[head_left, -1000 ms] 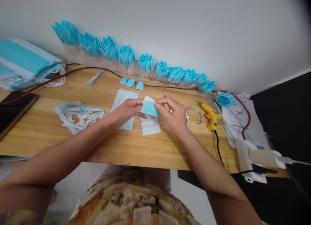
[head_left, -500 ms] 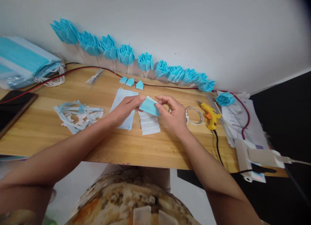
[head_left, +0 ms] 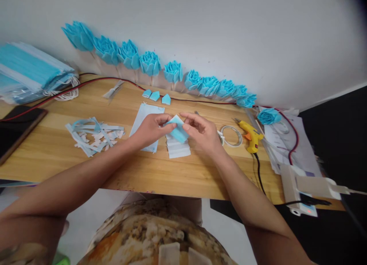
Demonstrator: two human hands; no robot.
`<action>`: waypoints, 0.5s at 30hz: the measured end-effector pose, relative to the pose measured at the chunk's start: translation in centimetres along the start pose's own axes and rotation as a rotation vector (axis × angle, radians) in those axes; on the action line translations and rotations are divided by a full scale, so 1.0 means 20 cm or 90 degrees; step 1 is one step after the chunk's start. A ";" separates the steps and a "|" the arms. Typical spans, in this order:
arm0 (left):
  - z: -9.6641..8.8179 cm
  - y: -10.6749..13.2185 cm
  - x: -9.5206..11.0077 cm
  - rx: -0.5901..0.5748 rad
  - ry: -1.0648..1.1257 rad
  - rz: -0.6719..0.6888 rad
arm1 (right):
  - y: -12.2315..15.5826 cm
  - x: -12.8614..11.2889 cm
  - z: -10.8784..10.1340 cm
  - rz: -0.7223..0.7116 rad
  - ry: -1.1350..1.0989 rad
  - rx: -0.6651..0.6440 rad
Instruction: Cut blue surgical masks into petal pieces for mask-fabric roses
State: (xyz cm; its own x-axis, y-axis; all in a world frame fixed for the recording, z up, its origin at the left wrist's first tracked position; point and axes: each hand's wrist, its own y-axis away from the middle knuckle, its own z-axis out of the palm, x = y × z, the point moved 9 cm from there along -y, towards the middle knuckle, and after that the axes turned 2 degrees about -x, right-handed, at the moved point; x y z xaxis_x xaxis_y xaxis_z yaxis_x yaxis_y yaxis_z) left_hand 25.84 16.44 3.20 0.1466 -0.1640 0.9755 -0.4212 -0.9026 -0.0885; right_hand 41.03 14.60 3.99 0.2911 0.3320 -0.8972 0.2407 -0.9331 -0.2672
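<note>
A small piece of blue mask fabric [head_left: 179, 130] is pinched between my two hands, its far end now a pointed corner. My left hand [head_left: 156, 128] is closed on its left side, thumb on top. My right hand [head_left: 200, 130] grips the right edge between thumb and fingers. Below the piece lies a pleated white strip [head_left: 178, 149] on the table. A flat pale blue mask sheet [head_left: 149, 144] lies partly under my left hand. Several folded blue petals [head_left: 166, 99] with pointed tops sit beyond my hands.
Blue fabric flowers [head_left: 173, 71] on stems line the wall. A yellow glue gun [head_left: 251, 135] and a tape roll [head_left: 231, 136] lie to the right, near a power strip [head_left: 289, 188]. Fabric scraps [head_left: 94, 137], a phone [head_left: 21, 127] and stacked masks [head_left: 31, 72] are on the left.
The blue piece has gone from a flat rectangle to a shape with a pointed far end, its corner folded. My left thumb has moved onto it. The view has shifted slightly.
</note>
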 end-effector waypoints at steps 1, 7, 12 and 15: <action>0.01 0.00 0.01 -0.004 -0.014 0.006 | 0.00 0.00 0.00 0.011 -0.002 -0.003; 0.01 0.00 0.01 0.002 -0.002 0.006 | 0.00 -0.02 -0.01 0.015 0.020 0.043; 0.02 -0.01 -0.04 -0.025 0.041 -0.039 | 0.00 -0.01 -0.04 0.007 -0.018 0.081; 0.03 -0.01 -0.06 -0.035 0.058 -0.052 | -0.01 -0.01 -0.06 0.005 -0.033 0.104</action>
State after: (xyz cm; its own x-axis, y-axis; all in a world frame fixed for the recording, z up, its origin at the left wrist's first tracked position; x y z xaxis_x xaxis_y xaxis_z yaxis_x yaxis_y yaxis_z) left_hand 26.35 16.60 1.93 0.1019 -0.0520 0.9934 -0.4596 -0.8881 0.0006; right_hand 42.14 14.84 4.56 0.2437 0.3217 -0.9149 0.0838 -0.9468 -0.3106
